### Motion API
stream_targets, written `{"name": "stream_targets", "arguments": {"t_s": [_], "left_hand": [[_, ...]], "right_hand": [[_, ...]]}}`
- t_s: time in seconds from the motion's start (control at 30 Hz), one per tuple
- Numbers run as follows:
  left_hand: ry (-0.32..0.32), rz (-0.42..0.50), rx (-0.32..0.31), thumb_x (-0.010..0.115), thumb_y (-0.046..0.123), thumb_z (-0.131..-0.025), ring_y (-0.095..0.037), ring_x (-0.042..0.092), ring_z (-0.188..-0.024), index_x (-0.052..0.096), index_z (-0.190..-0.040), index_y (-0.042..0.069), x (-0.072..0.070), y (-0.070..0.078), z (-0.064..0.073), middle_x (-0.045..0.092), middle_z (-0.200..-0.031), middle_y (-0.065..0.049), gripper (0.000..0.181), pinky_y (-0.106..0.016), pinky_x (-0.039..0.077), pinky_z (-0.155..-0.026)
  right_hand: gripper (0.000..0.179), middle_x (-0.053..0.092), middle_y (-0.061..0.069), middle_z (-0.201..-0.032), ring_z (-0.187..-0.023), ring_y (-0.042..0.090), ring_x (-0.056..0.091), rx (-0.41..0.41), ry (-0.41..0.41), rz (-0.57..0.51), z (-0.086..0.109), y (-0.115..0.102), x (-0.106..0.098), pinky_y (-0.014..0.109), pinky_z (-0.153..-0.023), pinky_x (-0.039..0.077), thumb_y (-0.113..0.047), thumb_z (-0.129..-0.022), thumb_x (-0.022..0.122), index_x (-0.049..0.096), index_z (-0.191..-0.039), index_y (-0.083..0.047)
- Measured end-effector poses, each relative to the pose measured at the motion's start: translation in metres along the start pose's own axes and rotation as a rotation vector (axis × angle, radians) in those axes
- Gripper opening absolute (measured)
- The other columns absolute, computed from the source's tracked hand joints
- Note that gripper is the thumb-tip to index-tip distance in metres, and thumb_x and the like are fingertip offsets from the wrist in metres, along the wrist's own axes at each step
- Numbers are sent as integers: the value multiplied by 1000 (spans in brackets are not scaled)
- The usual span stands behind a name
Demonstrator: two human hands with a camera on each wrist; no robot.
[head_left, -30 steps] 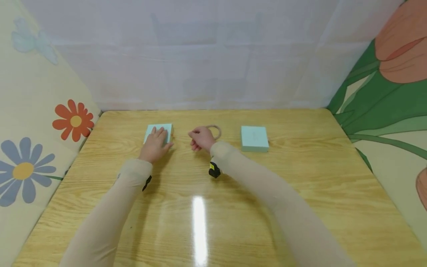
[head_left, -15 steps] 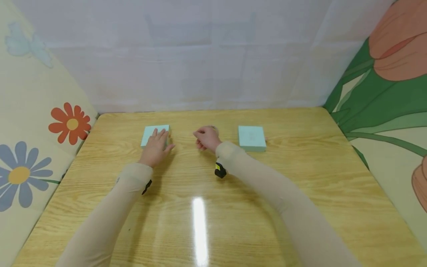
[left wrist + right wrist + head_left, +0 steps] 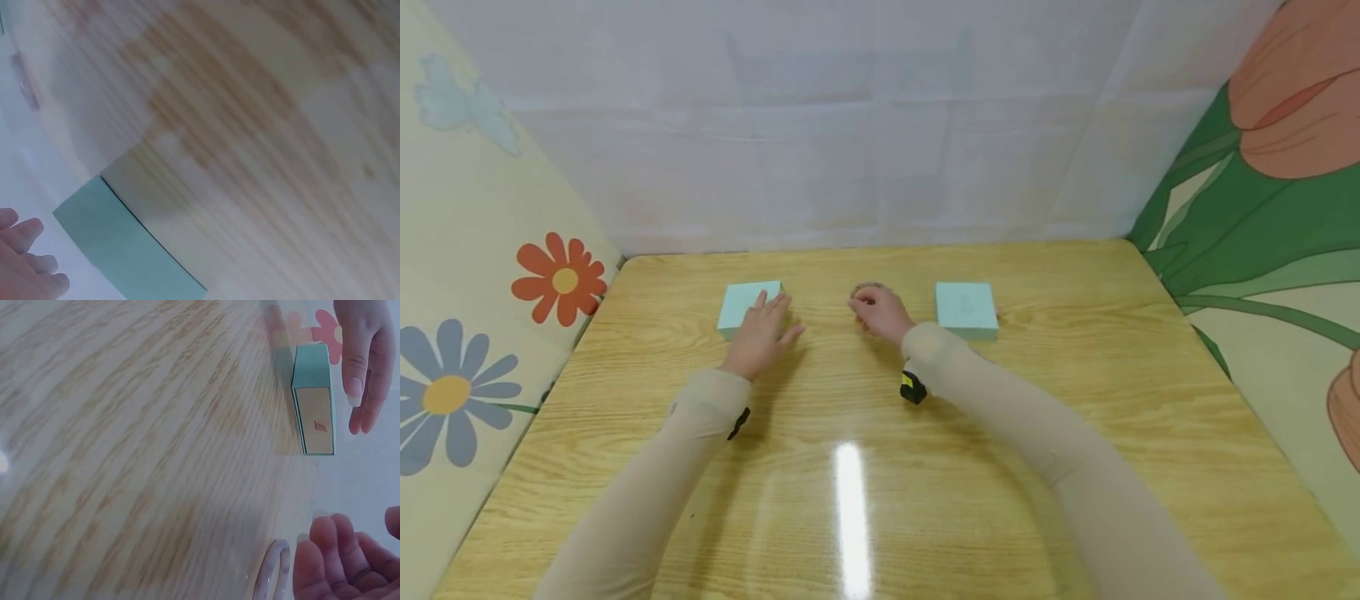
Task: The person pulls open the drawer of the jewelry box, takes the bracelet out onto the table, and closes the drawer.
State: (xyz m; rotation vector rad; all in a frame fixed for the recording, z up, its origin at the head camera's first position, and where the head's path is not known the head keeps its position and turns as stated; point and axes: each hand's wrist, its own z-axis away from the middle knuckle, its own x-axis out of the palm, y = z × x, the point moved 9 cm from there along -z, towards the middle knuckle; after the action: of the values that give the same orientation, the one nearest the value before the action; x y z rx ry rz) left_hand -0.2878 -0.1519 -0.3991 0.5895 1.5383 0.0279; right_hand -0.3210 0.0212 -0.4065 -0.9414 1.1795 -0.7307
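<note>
My left hand [image 3: 762, 337] hovers with fingers spread over the right side of a turquoise drawer box [image 3: 739, 310]; a gap shows between them in the left wrist view. The right wrist view shows this box's beige drawer front [image 3: 315, 419] with a small tab. My right hand [image 3: 882, 315] has loosely bent fingers, the thumb apart from them, and nothing between. Beside its fingertips a pale mottled bangle [image 3: 265, 572] rests on the table, mostly hidden behind the hand in the head view.
A second turquoise box [image 3: 966, 307] lies right of my right hand, a small tab at its right side. Both stand toward the back of a wood-grain table [image 3: 790, 500]. A white cloth [image 3: 850, 125] hangs behind, with flower-printed panels [image 3: 1285, 208] at both sides.
My left hand has lifted and shifted right, uncovering more of the left box. The right hand has moved right and now covers most of the bangle in the head view.
</note>
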Motion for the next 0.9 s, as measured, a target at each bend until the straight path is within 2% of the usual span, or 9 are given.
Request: {"name": "stream_targets", "arguments": {"t_s": [0.17, 0.37, 0.67, 0.9], "left_hand": [[5, -4, 12, 52, 27, -102, -48, 11, -143, 31, -146, -11, 1, 6, 0, 31, -150, -30, 62, -62, 13, -115], [20, -11, 29, 53, 27, -102, -48, 12, -143, 32, -145, -12, 3, 14, -1, 32, -150, -29, 62, -61, 14, -115], [5, 19, 48, 50, 29, -103, -47, 9, -143, 31, -146, -11, 9, 20, -2, 30, -151, -28, 62, -62, 12, -115], [-6, 26, 56, 52, 29, -102, -47, 9, -143, 31, -146, -10, 9, 26, 0, 31, -151, -28, 63, -62, 12, -115]], "right_hand": [[24, 63, 14, -88, -78, 27, 59, -16, 12, 28, 5, -1, -9, 22, -57, 44, -18, -101, 54, 66, -104, 3], [28, 67, 18, -97, -91, 33, 63, -17, 11, 59, 7, 4, -19, 26, -67, 50, -17, -102, 52, 66, -114, 4], [28, 66, 18, -99, -93, 32, 63, -27, 10, 91, 16, 4, -33, 29, -72, 52, -15, -102, 52, 64, -117, 6], [31, 65, 22, -111, -100, 33, 63, -45, -10, 125, 22, 5, -41, 36, -82, 54, -15, -102, 52, 61, -122, 6]]}}
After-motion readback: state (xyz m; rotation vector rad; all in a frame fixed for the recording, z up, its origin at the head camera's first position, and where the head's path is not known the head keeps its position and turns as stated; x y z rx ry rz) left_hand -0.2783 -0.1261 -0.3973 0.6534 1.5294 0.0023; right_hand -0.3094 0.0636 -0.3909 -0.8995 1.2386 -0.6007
